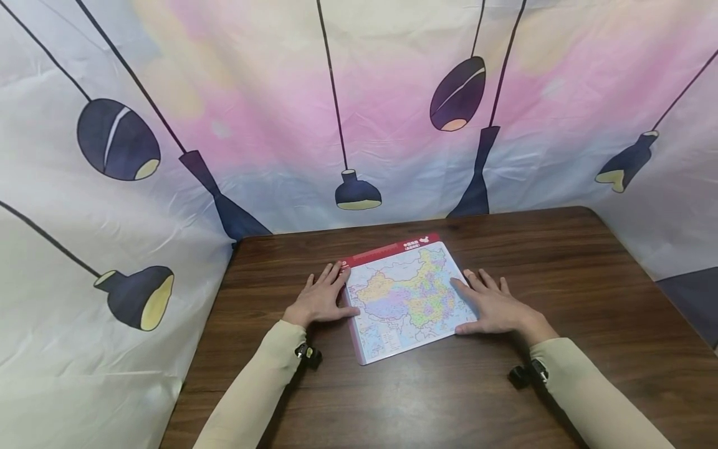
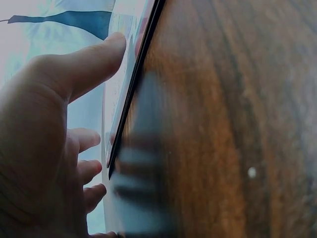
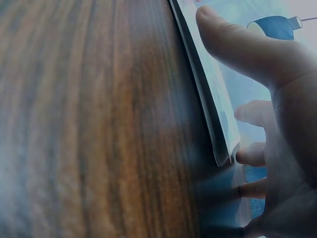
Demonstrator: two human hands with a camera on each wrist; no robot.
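A flat map board with a red top strip lies on the dark wooden table, turned a little clockwise. My left hand lies flat beside its left edge, with the thumb touching that edge and the fingers stretched out. My right hand rests flat at the right edge, the index finger and thumb lying on the board's margin. In the left wrist view the thumb lies against the thin board edge. In the right wrist view the thumb lies on the board edge. Neither hand grips anything.
A fabric backdrop printed with hanging lamps surrounds the table at the back and on both sides. Bare wood stretches in front of the board and to its right. The table's left edge runs close to my left sleeve.
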